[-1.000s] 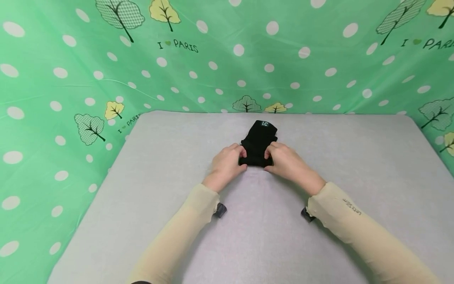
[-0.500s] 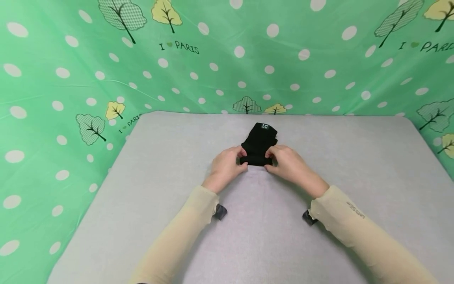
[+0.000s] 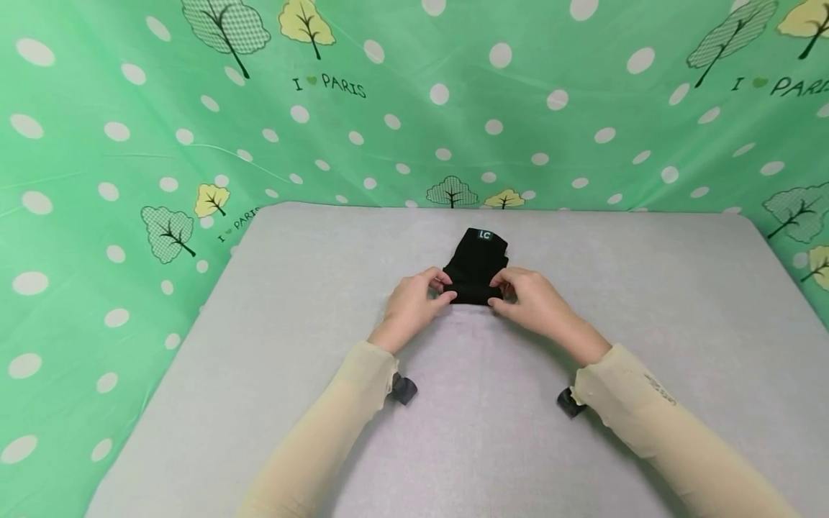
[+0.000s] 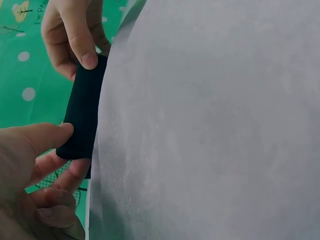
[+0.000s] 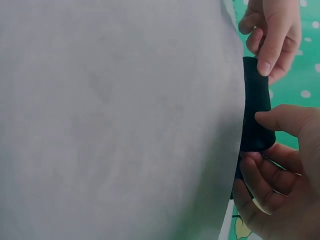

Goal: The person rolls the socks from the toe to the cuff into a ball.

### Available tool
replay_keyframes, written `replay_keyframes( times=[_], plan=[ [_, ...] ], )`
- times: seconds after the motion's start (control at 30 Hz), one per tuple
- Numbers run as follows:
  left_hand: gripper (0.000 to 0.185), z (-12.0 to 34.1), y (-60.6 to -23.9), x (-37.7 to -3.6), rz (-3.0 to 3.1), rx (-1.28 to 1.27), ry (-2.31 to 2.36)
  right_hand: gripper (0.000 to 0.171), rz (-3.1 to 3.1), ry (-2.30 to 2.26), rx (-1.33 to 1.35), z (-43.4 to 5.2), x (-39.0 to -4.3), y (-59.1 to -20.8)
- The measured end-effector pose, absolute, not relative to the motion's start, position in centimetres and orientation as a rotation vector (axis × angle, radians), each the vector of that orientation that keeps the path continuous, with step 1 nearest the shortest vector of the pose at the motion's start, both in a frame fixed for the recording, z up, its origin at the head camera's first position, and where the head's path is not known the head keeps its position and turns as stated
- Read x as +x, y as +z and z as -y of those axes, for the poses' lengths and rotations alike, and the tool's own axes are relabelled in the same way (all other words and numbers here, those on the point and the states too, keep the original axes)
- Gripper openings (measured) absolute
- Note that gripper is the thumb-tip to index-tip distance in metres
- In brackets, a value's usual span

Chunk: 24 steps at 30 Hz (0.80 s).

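Note:
A black, sleeve-like fabric piece (image 3: 478,259) lies on the table, with a small "LC" label at its far end. Its near end is rolled into a thick band (image 3: 473,293). At the band's left end, my left hand (image 3: 413,298) pinches it between thumb and fingers. My right hand (image 3: 531,298) grips the opposite end the same way. From the left wrist view, the thumb presses on the front of the rolled fabric (image 4: 85,110), fingers behind it. The right wrist view shows the right thumb on the roll (image 5: 257,105) as well, with the fingers curled behind.
The grey tabletop (image 3: 479,417) spreads around both forearms. Behind its far edge hangs a green polka-dot curtain (image 3: 388,93) with printed trees. Dark wrist-worn devices (image 3: 404,390) sit beneath the pale sleeves.
The near end has gone from a thinner fold to a thicker, clearer roll. Both hands have stayed at its ends, with thumbs shifting slightly onto the front. The view has tilted a little.

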<state>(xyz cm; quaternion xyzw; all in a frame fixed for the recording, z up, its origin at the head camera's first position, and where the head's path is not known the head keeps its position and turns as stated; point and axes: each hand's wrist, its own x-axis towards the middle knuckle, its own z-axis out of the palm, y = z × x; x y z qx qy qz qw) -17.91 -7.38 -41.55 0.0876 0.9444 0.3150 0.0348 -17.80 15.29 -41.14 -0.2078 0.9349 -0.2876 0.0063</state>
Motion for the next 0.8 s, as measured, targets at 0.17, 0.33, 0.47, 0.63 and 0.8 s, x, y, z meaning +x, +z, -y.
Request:
replay_keyframes(
  times=[0.17, 0.33, 0.47, 0.63, 0.8],
  plan=[
    [0.02, 7.39, -41.47, -17.83, -2.873, 0.242, 1.016, 0.022, -2.885, -0.921, -0.613, -15.47, -17.66, -41.05],
    [0.019, 7.34, -41.43, -17.85, -2.853, 0.218, 1.059, 0.021, -2.86, -0.943, -0.591, -15.58, -17.59, -41.06],
    [0.019, 7.24, -41.42, -17.98, -2.851, 0.184, 1.071, 0.02, -2.849, -0.951, -0.552, -15.53, -17.67, -41.05],
    [0.022, 7.1, -41.36, -18.19, -2.874, 0.18, 1.052, 0.022, -2.825, -0.95, -0.464, -15.29, -17.97, -40.9],
    [0.023, 7.02, -41.25, -18.14, -2.937, 0.315, 1.041, 0.024, -2.789, -0.949, -0.397, -15.08, -18.36, -40.79]
  ],
)
